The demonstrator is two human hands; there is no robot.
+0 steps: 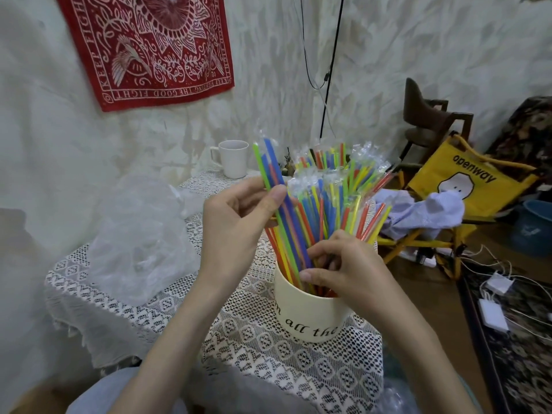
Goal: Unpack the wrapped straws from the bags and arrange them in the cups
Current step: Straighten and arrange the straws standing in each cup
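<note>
Right hand (pixel 343 264) fingers (pixel 321 259) — among cupped straws (pixel 328 201).

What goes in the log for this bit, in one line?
left hand: holds some straws | right hand: fingers among straws at cup | mug: far side, no straws visible

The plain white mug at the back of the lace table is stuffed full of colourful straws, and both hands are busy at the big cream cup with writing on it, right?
Not quite. The head view shows no straws sticking out of the plain white mug. The colourful wrapped straws stand in the big cream cup with writing, where the left hand and right hand are busy.
</note>
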